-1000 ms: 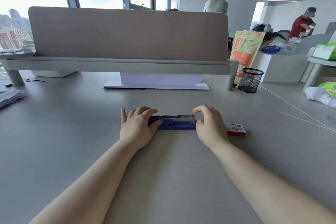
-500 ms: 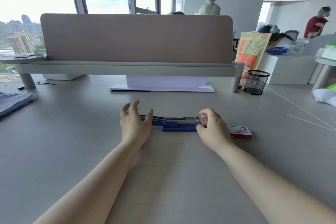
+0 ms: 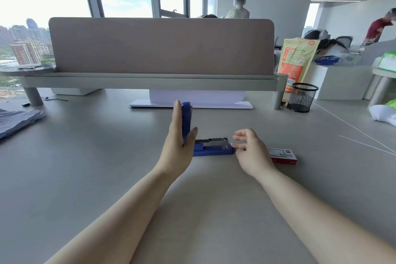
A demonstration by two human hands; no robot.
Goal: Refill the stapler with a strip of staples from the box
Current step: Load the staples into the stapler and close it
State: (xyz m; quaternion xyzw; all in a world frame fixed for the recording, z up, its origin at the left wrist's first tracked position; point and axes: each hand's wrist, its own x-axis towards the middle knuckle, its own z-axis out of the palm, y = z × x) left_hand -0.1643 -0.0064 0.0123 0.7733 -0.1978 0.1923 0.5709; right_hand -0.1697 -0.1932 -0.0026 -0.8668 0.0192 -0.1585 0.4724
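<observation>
1. Head view looks down on a grey worktop (image 3: 107, 178) with both bare forearms reaching forward.
2. Near the middle lies a blue stapler (image 3: 212, 150), its base flat on the worktop and its metal staple channel (image 3: 212, 141) exposed along the top.
3. The stapler's blue top cover (image 3: 186, 120) is swung up to stand nearly upright at the stapler's left end.
4. The left hand (image 3: 177, 141) is raised on edge, fingers straight and pointing up, with the palm laid against the lifted cover. The thumb sits at the cover's lower front side, so the grip is a loose flat hold on the cover rather than a closed fist.
5. The right hand (image 3: 249, 150) hovers just beside the stapler's right end, fingers loosely curled and parted, holding nothing. Its fingertips are close to the front of the base; whether they touch it cannot be told.
6. A red and white box of staples (image 3: 282, 156) lies flat on the worktop just right of the right hand, partly hidden by it. Whether it is open cannot be told.
7. Farther back stand a beige desk divider (image 3: 160, 47) on a raised shelf, a black mesh pen cup (image 3: 302, 97) and an orange and yellow bag (image 3: 296, 60).
8. Folded blue cloth (image 3: 19, 120) lies at the left edge.
</observation>
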